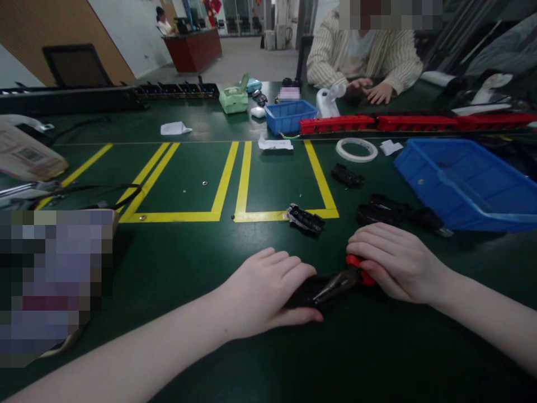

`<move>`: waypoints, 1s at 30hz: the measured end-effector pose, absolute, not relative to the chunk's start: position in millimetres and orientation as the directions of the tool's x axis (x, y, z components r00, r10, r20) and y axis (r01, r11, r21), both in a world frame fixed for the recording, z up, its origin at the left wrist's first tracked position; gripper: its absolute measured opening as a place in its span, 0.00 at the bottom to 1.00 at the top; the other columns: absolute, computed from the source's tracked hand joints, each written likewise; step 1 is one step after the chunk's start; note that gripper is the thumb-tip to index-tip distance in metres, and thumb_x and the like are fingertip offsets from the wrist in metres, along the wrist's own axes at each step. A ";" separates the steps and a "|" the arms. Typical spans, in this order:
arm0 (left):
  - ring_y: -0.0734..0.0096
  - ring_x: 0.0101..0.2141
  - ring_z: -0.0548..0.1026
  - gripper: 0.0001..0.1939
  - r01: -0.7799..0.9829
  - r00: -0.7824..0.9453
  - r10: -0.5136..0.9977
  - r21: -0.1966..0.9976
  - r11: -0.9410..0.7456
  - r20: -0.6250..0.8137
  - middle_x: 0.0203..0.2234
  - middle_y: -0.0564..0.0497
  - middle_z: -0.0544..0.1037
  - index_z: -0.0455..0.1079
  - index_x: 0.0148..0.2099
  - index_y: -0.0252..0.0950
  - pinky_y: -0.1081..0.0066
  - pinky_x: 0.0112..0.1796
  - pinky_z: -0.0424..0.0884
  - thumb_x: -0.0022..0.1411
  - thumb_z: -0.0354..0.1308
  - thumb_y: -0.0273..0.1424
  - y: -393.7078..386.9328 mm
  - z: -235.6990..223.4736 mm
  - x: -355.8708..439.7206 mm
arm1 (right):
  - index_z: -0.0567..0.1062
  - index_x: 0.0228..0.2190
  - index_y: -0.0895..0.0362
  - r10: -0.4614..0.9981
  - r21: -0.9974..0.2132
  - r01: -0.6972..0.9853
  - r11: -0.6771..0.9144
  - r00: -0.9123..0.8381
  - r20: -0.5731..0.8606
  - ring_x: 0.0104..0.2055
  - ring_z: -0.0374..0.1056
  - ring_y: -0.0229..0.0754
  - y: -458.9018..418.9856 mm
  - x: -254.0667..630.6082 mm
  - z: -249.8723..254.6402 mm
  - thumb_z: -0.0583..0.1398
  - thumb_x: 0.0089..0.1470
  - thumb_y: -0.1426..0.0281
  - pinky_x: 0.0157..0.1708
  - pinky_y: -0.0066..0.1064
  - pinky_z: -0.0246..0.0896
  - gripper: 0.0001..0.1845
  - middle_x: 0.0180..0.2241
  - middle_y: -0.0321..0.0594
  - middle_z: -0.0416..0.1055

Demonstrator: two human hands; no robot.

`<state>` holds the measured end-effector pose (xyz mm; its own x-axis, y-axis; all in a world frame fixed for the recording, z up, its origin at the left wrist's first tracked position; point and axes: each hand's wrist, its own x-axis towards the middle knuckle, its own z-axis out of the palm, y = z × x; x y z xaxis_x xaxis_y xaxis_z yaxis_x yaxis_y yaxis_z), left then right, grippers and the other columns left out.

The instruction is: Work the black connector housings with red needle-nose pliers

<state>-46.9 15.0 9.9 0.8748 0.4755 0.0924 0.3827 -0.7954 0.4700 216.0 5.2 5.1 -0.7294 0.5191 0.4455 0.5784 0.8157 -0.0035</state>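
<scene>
My left hand (268,291) lies over a small black plastic part (304,292) on the green table, fingers curled round it and holding it down. My right hand (392,260) is closed round the red handles of needle-nose pliers (342,282). The pliers' grey tips point left and touch the black part under my left fingers. Most of that part is hidden by my hand.
More black plastic parts (305,218) (347,175) (388,211) lie nearby. A large blue bin (461,184) stands at the right, a small blue bin (289,116) and a tape roll (356,149) farther back. Yellow lines (226,179) mark the table. A person in a striped shirt (364,56) sits opposite.
</scene>
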 end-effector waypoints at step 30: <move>0.74 0.22 0.65 0.27 0.367 0.877 0.471 0.496 -0.787 0.098 0.21 0.56 0.68 0.64 0.32 0.36 0.71 0.27 0.57 0.63 0.48 0.56 15.9 7.9 -46.8 | 0.71 0.36 0.56 0.622 -0.121 0.648 0.752 -0.637 0.454 0.39 0.66 0.44 -1.5 215.4 0.7 0.48 0.60 0.73 0.50 0.47 0.55 0.12 0.35 0.42 0.71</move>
